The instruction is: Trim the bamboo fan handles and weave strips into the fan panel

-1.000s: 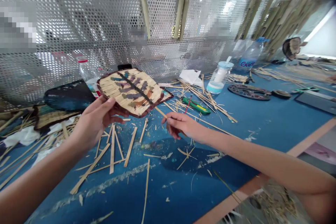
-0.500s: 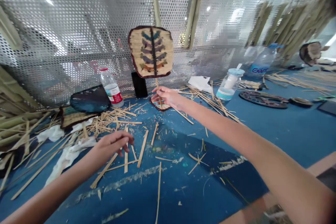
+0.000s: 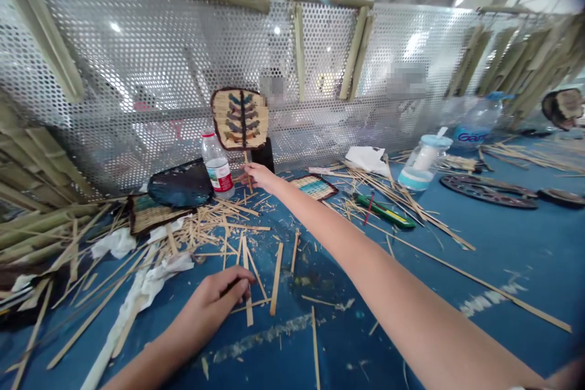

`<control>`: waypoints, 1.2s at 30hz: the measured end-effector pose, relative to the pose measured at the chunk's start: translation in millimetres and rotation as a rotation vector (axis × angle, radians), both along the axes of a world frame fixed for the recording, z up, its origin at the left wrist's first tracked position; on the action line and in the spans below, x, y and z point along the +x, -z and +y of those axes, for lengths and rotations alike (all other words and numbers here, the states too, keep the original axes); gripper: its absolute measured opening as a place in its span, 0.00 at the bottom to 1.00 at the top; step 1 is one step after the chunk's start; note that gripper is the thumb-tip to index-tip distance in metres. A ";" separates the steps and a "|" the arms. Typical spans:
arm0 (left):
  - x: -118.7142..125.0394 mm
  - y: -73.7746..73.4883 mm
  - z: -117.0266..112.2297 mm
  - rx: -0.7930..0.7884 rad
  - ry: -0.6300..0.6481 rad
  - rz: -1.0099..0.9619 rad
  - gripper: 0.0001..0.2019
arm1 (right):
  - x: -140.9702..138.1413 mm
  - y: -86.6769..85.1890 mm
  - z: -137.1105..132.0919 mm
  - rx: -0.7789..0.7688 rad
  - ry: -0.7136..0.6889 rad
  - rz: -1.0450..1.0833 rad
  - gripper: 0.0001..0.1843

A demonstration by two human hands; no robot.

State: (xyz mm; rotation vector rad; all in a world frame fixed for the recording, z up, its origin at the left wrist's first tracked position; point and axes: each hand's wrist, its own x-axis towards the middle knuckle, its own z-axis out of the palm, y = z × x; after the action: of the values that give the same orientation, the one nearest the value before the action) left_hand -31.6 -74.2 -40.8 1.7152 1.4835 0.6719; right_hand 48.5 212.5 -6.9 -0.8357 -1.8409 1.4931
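My right hand (image 3: 256, 175) reaches far across the blue table and pinches the thin stick handle of a woven bamboo fan (image 3: 240, 117). The fan stands upright near the perforated metal screen (image 3: 137, 79), beside a small water bottle (image 3: 218, 164) and in front of a black block (image 3: 265, 155). It is tan with a dark leaf pattern and a brown rim. My left hand (image 3: 218, 297) rests low on the table near me, its fingers curled down onto loose bamboo strips (image 3: 247, 268).
Bamboo slivers and white rags litter the blue table (image 3: 479, 244). A dark fan (image 3: 180, 184), a small woven mat (image 3: 315, 186), a green cutter (image 3: 384, 210), a glue jar (image 3: 423, 161), a large bottle (image 3: 475, 125) and a dark round frame (image 3: 487, 190) lie around.
My left hand let go of the fan and dropped to the strips. My right hand carried the fan by its stick, raised it upright and moved it back beside the bottle.
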 end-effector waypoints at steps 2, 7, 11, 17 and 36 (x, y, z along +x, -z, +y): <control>-0.7 0.5 -0.3 0.007 0.008 0.004 0.16 | -1.4 3.0 7.2 0.067 0.043 -0.079 0.19; -1.1 2.9 -0.3 0.011 0.020 0.009 0.16 | 3.8 13.3 12.7 0.255 0.168 -0.238 0.19; 0.0 3.6 1.0 0.010 0.012 0.030 0.16 | 6.2 19.4 10.0 0.371 0.250 -0.318 0.19; -0.4 3.8 0.5 0.009 0.015 0.041 0.16 | 8.8 19.6 14.2 0.460 0.286 -0.409 0.19; 7.1 -4.2 -0.3 -0.028 -0.014 0.026 0.16 | 8.0 17.0 44.5 0.466 0.697 -0.541 0.35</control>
State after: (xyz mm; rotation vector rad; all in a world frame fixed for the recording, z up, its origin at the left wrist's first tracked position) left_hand -24.5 -74.5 -36.6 1.6999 1.5168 0.6351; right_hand 56.6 257.0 -24.0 -1.5229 -1.8450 0.4019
